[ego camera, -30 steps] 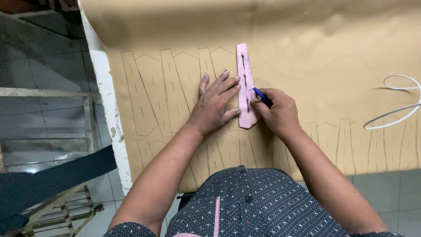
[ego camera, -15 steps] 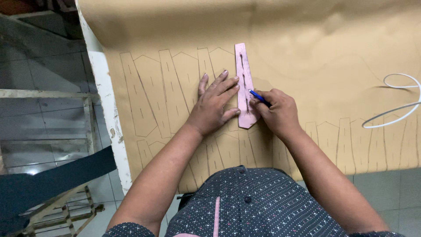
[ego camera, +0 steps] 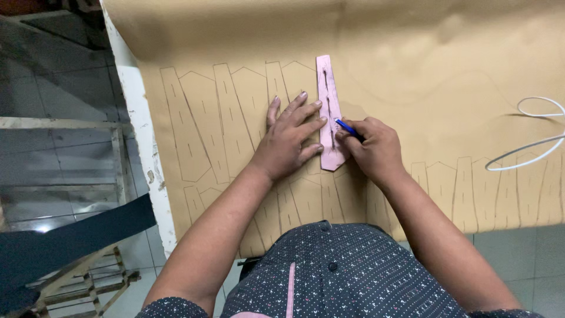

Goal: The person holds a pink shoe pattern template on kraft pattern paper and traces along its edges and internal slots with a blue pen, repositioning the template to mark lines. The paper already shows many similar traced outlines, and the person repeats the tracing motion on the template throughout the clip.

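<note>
1. Left hand (ego camera: 288, 141), fingers spread and pressed flat, pins the pink template (ego camera: 329, 112) to the tan sheet (ego camera: 412, 76), likely so it cannot slip; the sheet covers the table, draping to its near edge, with traced outlines running toward the left edge.
2. Right hand (ego camera: 371, 147) pinches a blue pen (ego camera: 347, 128), tip at the template's right side near its pointed lower end.
3. White cord (ego camera: 529, 135) loops near the right edge.
4. Compared with a second ago, the pen tip sits slightly lower along the template.
</note>
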Demonstrator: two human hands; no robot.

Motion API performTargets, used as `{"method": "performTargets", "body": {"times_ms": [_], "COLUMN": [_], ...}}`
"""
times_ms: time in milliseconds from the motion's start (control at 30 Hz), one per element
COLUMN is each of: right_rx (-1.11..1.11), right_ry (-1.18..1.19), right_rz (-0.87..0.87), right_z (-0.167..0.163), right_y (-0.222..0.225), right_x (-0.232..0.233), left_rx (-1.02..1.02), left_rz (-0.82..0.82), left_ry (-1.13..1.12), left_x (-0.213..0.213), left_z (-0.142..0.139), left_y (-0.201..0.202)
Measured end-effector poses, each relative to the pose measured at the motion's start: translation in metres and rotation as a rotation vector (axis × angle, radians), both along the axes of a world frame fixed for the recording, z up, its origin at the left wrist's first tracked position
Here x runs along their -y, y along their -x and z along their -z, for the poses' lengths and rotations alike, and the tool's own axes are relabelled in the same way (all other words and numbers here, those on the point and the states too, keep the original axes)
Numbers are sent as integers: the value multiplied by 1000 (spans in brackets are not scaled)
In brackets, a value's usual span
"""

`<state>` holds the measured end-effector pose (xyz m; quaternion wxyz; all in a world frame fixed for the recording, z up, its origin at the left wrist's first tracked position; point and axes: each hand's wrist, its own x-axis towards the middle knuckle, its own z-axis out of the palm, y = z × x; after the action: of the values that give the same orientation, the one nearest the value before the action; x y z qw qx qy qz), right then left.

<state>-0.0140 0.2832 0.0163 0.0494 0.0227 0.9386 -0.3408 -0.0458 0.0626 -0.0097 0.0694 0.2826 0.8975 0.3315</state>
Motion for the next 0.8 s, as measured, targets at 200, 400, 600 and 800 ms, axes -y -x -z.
{"method": "performTargets", "body": {"times_ms": [200,400,600,800], "right_rx": [-39,-1,-291,-46], "right_ry": [-50,3,-68,-62], "right_rz": [-10,-67,-70,-294], "right_z": [5,-6,-48,-73], "right_y": [-2,2,22,46], "right_x": [1,-2,1,20], "left_rx": [11,-17,82,265], "left_rz": [4,-27,102,-53], "left_ry": [3,77,427,516], "left_x": [-1,-8,-52,-96], "left_z": [-2,-17,-25,3], "left_y": [0,-1,-28,-53]}}
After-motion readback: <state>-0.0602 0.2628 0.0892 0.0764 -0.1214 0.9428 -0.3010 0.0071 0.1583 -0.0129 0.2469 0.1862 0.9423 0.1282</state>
